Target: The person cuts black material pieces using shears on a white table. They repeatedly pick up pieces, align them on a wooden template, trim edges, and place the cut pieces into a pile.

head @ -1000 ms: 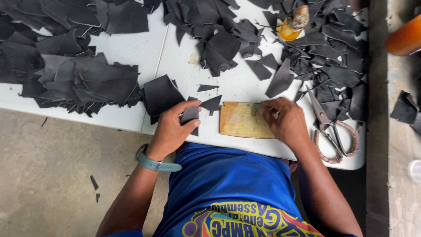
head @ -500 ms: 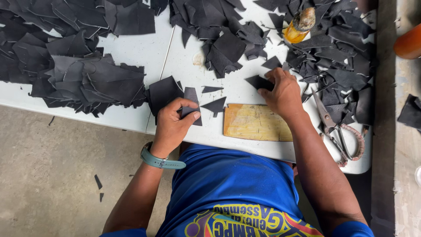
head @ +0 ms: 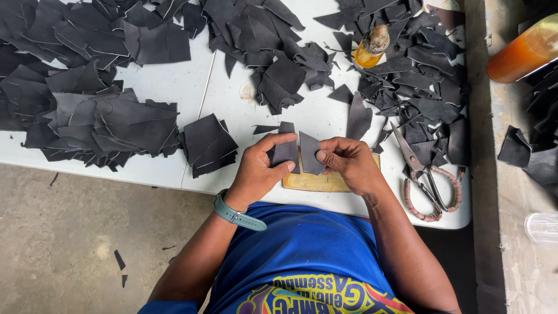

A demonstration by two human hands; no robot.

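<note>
Since the earlier frame the right hand (head: 349, 164) has come back from the scraps to meet the left hand (head: 258, 171), each pinching 1 dark leather piece (head: 309, 152) edge to edge just above the tan board (head: 317, 182), suggesting matching.

White table w/ dark leather offcuts

White table (head: 174, 93) holds, taking the tan board (head: 317, 181) at the near edge as landmark: scissors (head: 427, 174) w/ wrapped handles just right of it; small stack of dark pieces (head: 207, 143) to its left, big heap (head: 87, 116) further left; more scraps (head: 279, 64) behind it; amber glue bottle (head: 371, 47) behind and right, among scattered pieces (head: 424, 75).
</note>
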